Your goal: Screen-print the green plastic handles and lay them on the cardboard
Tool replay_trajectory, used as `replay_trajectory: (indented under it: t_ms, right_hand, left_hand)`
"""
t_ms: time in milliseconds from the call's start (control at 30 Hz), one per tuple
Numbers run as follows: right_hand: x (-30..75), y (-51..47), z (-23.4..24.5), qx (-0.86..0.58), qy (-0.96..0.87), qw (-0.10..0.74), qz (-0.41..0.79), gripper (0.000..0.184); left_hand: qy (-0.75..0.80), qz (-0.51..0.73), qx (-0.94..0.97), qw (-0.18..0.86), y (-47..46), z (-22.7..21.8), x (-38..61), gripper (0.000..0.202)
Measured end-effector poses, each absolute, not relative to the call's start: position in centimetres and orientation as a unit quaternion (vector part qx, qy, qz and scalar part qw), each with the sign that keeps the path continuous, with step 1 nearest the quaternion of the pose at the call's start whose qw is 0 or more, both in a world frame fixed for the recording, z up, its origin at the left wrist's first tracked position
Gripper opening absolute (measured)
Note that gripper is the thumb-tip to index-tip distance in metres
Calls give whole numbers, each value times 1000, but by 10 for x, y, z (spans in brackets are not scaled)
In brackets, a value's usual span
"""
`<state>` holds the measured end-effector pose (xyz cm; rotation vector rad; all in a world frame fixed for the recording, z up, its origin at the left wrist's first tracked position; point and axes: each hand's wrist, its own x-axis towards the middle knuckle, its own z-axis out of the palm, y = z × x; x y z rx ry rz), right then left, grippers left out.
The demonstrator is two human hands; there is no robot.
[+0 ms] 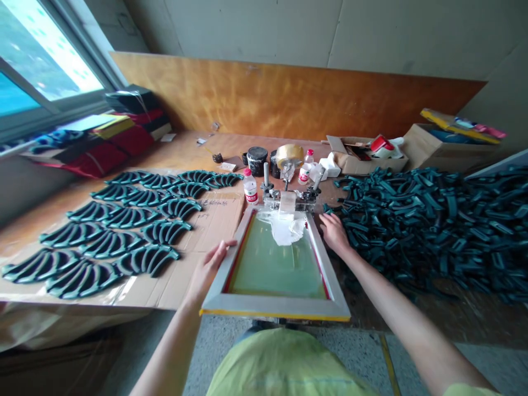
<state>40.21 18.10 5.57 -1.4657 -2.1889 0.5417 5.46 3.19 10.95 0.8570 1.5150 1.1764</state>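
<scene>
A silk-screen printing frame (276, 264) lies before me, its grey aluminium rails around green mesh with red-taped inner edges. My left hand (210, 268) grips its left rail, and my right hand (335, 234) holds the far end of its right rail. White paper or film (284, 228) lies bunched on the mesh near the far end. Hinge clamps (289, 195) hold that end. Dark teal curved plastic parts (124, 236) lie in rows on flattened cardboard (210, 220) left of my left hand. A heap of similar parts (429, 236) lies right of my right hand.
Behind the clamps stand a black ink tin (257, 160), a tape roll (289, 155) and water bottles (249, 187). Cardboard boxes (367, 157) sit at the back right. Folded red and black fabric (103, 144) lies under the window at the left.
</scene>
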Motion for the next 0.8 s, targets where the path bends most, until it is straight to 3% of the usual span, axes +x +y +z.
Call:
replay_trajectory:
  t_ms: [200, 367, 467, 667, 800]
  right_hand:
    - [343, 217, 92, -458, -858, 227, 50, 53]
    - [304, 213, 87, -480, -873, 60, 68, 22]
    - [315, 196, 75, -444, -892, 39, 71, 8]
    - [353, 166, 79, -263, -955, 53, 125, 31]
    - [347, 171, 86, -300, -942, 48, 139, 22]
  left_hand:
    - [640, 449, 325, 532, 22, 32, 59, 89]
    - [664, 437, 334, 507, 23, 10, 58, 81]
    - [667, 439, 330, 503, 22, 8, 58, 78]
    - [667, 447, 328, 498, 22, 8, 59, 75]
    - [671, 447, 333, 489, 22, 10, 60, 72]
